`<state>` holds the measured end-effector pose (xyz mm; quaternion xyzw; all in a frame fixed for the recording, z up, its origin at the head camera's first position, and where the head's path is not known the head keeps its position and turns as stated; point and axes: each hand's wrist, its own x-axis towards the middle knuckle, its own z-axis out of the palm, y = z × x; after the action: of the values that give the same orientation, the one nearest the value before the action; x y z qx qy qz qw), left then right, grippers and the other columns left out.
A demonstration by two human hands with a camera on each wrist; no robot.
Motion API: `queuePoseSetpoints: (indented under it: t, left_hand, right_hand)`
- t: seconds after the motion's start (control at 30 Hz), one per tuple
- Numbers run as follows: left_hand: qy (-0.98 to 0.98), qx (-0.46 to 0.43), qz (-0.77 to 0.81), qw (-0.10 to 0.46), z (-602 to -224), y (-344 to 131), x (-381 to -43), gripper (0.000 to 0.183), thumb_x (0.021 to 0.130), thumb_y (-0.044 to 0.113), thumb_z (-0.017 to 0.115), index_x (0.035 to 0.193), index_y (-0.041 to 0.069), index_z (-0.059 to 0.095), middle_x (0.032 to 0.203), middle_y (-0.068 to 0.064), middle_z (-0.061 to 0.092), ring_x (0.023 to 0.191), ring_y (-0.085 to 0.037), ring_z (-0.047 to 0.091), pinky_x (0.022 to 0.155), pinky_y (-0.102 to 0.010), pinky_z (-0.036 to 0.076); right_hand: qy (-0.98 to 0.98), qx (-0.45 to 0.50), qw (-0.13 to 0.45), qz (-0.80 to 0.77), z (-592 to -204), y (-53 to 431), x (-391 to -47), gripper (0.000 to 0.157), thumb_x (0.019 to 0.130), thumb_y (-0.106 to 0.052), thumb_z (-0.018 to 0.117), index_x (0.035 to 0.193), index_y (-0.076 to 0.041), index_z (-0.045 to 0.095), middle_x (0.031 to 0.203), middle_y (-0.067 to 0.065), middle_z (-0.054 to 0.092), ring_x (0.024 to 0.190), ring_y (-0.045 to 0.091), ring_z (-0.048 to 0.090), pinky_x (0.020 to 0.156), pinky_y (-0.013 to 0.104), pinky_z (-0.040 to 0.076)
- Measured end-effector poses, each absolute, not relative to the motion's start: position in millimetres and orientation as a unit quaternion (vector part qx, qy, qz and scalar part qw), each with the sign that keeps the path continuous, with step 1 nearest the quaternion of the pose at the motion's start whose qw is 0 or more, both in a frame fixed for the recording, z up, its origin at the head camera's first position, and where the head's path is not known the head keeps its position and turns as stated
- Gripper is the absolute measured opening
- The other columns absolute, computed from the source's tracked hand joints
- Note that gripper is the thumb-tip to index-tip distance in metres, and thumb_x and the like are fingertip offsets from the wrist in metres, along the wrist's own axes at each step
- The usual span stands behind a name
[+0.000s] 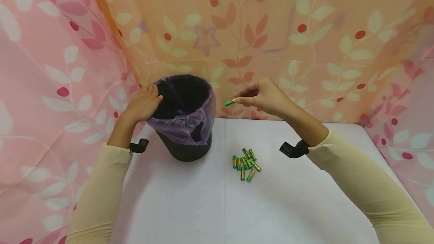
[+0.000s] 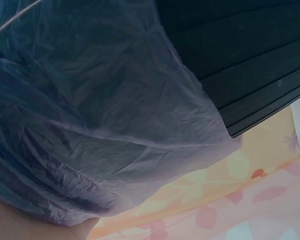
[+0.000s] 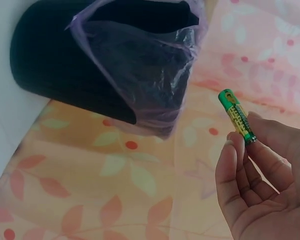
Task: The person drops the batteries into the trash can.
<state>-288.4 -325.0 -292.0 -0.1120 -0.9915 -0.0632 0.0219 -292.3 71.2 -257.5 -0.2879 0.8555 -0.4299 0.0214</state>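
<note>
On my head feed I am seeing the person's right hand (image 1: 262, 97) pinching one battery (image 1: 230, 102) between thumb and fingertips, and the right wrist view is showing that hold up close, the green end pointing away from the palm. The held battery is hovering just to the right of a black bin (image 1: 191, 154), apart from it, its green end facing that way. The left hand (image 1: 141, 102) is resting at the left side of the bin's rim; whether its fingers are curling round the edge I am unable to tell, since my left wrist view is mostly taking in liner and bin. The bin is standing upright on the white-covered table (image 1: 183, 202), and its translucent purple liner (image 1: 176, 128) is folding over the rim and hanging loosely down the outside. To the right of the bin, nearer the person, a loose cluster of green and gold batteries (image 1: 245, 162) is lying on the table, some touching one another. Behind, I am looking at an orange leaf-printed cloth (image 1: 190, 14), with pink leafy cloth (image 1: 30, 70) flanking it on both sides, while pale yellow sleeves (image 1: 98, 195) are covering the forearms.
</note>
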Motion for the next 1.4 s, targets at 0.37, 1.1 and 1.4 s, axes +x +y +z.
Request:
queuePoseSetpoints:
  t: [0.37, 1.1, 1.4]
  left_hand:
    - [-0.991, -0.113, -0.061, 0.023, -293.4, -329.1, -289.1, 0.064, 0.102, 0.033, 0.02, 0.143, -0.016, 0.012, 0.15, -0.033, 0.006, 0.141, -0.042, 0.0, 0.114, -0.051, 0.0]
    - [-0.992, -0.117, -0.051, 0.023, -290.6, -330.1, -287.6, 0.064, 0.102, 0.033, 0.019, 0.143, -0.016, 0.014, 0.15, -0.033, 0.008, 0.141, -0.042, 0.002, 0.114, -0.052, 0.001]
    - [-0.991, -0.118, -0.055, 0.023, -289.9, -329.0, -286.7, 0.065, 0.102, 0.034, 0.018, 0.143, -0.016, 0.014, 0.151, -0.032, 0.007, 0.141, -0.041, 0.0, 0.114, -0.052, 0.001]
  right_hand:
    - [0.821, -0.307, -0.013, -0.481, -244.3, 38.8, -294.7, 0.019, 0.079, -0.024, 0.076, 0.094, -0.012, 0.075, 0.087, 0.004, 0.071, 0.072, 0.016, 0.067, 0.066, 0.025, 0.054]
    - [0.81, -0.331, -0.017, -0.484, -254.2, -3.3, -322.8, 0.012, 0.08, -0.018, 0.075, 0.09, -0.011, 0.075, 0.081, 0.003, 0.07, 0.066, 0.016, 0.062, 0.063, 0.031, 0.055]
    - [0.827, -0.326, -0.03, -0.457, -256.8, -16.2, -325.5, 0.014, 0.079, -0.019, 0.077, 0.09, -0.011, 0.076, 0.086, -0.002, 0.068, 0.072, 0.009, 0.064, 0.065, 0.024, 0.055]
